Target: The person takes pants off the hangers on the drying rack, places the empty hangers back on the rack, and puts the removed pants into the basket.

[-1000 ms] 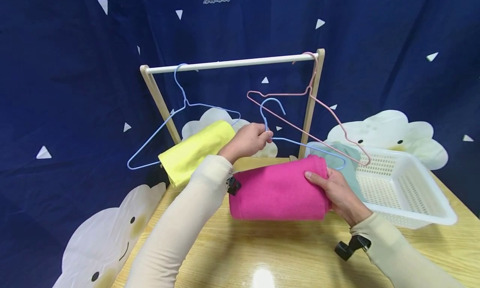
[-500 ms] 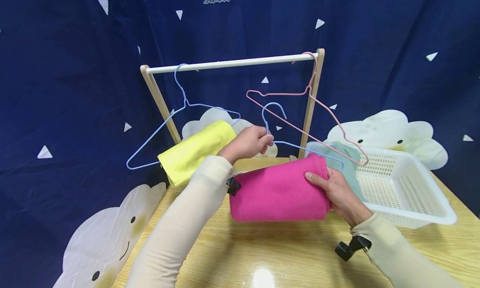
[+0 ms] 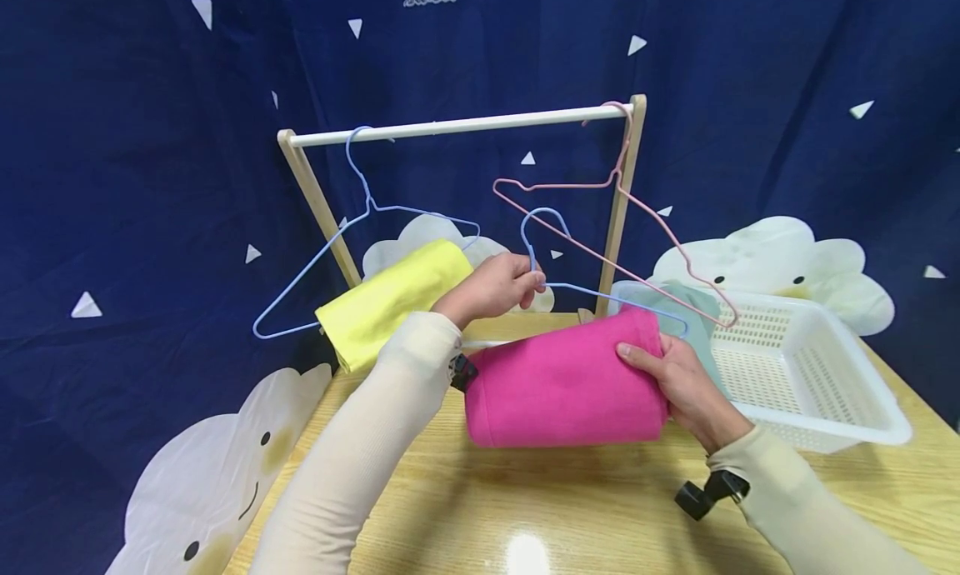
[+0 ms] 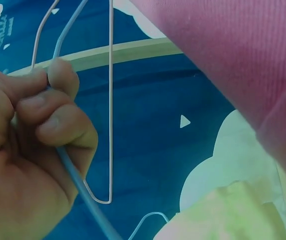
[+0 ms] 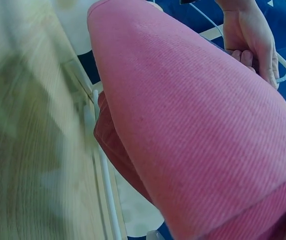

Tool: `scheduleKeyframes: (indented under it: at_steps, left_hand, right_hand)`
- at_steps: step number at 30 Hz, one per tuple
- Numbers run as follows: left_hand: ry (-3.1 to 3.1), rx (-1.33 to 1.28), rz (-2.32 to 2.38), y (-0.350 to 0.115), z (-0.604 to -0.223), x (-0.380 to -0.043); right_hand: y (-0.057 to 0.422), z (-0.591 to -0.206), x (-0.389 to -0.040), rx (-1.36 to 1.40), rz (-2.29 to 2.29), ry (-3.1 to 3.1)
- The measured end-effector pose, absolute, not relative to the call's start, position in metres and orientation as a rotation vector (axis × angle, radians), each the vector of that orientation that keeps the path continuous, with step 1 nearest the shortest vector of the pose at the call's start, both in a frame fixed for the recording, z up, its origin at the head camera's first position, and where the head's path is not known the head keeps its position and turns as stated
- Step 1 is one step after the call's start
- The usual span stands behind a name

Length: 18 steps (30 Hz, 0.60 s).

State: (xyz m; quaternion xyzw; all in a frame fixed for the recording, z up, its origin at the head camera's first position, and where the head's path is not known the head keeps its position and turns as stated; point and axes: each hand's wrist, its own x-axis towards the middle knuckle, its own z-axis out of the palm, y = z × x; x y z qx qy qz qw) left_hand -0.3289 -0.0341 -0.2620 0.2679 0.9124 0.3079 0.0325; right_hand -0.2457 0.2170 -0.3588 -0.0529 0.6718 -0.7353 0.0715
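My left hand (image 3: 498,287) grips a light blue clothes hanger (image 3: 547,209) just under its hook. Over the hanger hangs a folded bright pink cloth (image 3: 570,383), above the table. At the cloth's right end, my right hand (image 3: 686,379) pinches it, thumb in front and the other fingers hidden behind. The left wrist view has the curled left fingers around the blue wire (image 4: 90,205), with pink fabric (image 4: 223,50) at the upper right. Ribbed pink fabric (image 5: 193,120) fills much of the right wrist view, covering most of the right hand.
Behind the hands stands a rack with a white rail (image 3: 465,125). It bears another blue hanger (image 3: 370,202) with a folded yellow cloth (image 3: 393,304), and a bare pink hanger (image 3: 617,175). A white basket (image 3: 832,429) at right holds pale green cloth (image 3: 693,308).
My left hand and the held blue hanger have dropped slightly. The pink cloth and my right hand have shifted a little to the right. Both hands keep their hold.
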Motion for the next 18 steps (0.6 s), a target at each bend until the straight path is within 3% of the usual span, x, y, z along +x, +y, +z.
scheduleKeyframes:
  at_steps: [18]
  left_hand:
    - [2.78,0.864,1.003,-0.033,-0.266,-0.3291]
  right_hand:
    - [0.2188,-0.3666,-0.249,-0.309,-2.3,1.935]
